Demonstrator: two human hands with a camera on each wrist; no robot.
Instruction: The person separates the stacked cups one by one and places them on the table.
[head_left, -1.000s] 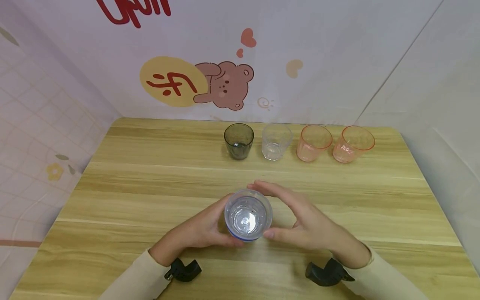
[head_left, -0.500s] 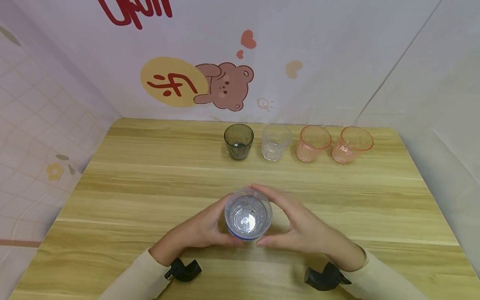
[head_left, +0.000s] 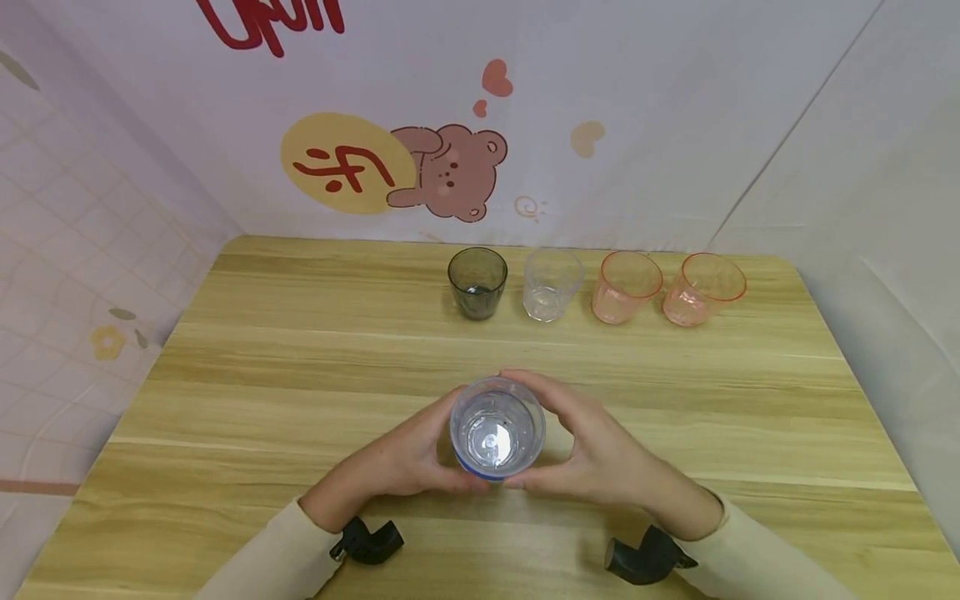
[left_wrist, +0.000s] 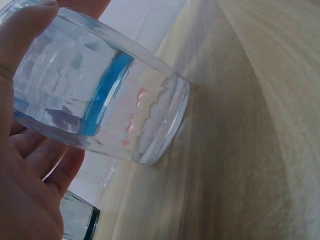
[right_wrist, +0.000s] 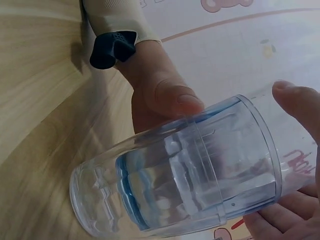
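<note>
A stack of nested see-through cups, clear outside with a blue-tinted one inside, stands mouth up between both hands, its base right at the table surface. My left hand grips it from the left; the thumb and curled fingers show round its side in the left wrist view. From the right, my right hand curves round the rim, index finger behind and thumb in front. The right wrist view has that thumb beside the upper rim and the other fingers at its far side.
Along the back of the wooden table runs a row of cups: a dark grey one, a clear one and two orange-pink ones, left and right. A wall with a printed bear rises behind.
My right hand has moved left and drawn its thumb and fingers in round the stack's rim. The left hand and the stack have stayed in place.
</note>
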